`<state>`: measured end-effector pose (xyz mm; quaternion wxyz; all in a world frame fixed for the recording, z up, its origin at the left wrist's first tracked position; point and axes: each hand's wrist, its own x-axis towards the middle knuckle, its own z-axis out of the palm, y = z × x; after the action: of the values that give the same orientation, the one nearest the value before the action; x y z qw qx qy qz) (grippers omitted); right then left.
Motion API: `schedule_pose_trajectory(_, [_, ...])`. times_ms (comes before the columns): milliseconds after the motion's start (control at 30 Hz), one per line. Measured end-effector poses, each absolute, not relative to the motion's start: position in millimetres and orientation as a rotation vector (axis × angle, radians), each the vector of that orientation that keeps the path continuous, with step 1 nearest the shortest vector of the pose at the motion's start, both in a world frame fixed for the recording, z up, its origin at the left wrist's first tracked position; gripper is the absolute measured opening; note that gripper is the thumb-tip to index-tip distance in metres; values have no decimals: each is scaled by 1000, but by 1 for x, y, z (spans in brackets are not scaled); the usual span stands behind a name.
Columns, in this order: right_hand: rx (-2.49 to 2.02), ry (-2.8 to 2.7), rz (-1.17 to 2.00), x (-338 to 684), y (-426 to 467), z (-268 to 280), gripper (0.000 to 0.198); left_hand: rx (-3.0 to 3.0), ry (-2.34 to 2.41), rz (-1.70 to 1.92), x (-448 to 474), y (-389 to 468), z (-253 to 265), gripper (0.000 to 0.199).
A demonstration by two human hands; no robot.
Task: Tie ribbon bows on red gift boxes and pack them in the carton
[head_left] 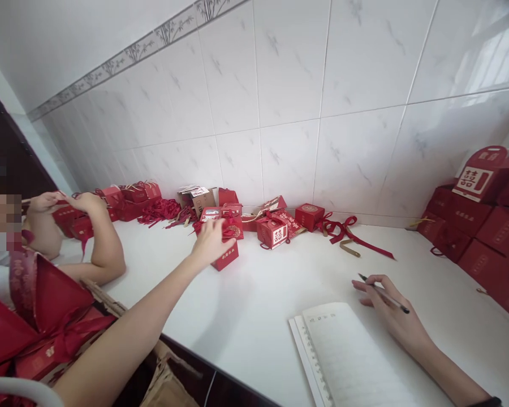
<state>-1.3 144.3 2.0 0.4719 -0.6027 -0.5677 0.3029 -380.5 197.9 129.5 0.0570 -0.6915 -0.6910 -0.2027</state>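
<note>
Stretched out over the table, my left hand [212, 244] is closed on the top of a small red gift box [227, 258] with gold lettering. Other red boxes stand right behind it, and my fingers hide part of them. My right hand [392, 319] holds a pen [397, 304] between thumb and fingers, its tip pointing up and left, above the table and off the paper. Just left of that hand lies an open spiral notebook [348, 350] with a few handwritten characters at the top of its page.
Along the tiled wall sit a red box with a white label [273, 233], another red box [309, 217], loose red ribbon [343, 227] and red tassels [163, 210]. Red boxes [466, 212] are stacked at right. A co-worker's arms [106, 243] rest at left, near a carton of red boxes [63, 305].
</note>
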Motion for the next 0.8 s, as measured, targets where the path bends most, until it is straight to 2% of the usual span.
schedule_pose_trajectory(67, [-1429, -1392, 747, -1, 143, 2, 38, -1911, -2363, -659, -404, 212, 124, 83])
schedule_pose_trajectory(133, [-1409, -1426, 733, 0, 143, 3, 43, -1867, -2536, -637, -418, 219, 117, 93])
schedule_pose_trajectory(333, [-1419, -1610, 589, -5, 138, 11, 46, -1931, -2609, -616, -419, 215, 103, 92])
schedule_pose_trajectory(533, [-1316, -1711, 522, -25, 112, 30, 42, -2385, -2382, -628, -386, 170, 106, 89])
schedule_pose_trajectory(700, [-1041, -1775, 694, -69, 68, 60, 36, -3010, -1989, -488, -349, 102, 111, 96])
schedule_pose_trajectory(800, [-1014, -1852, 782, -98, 62, 69, 34, -3076, -1902, -443, -336, 78, 110, 99])
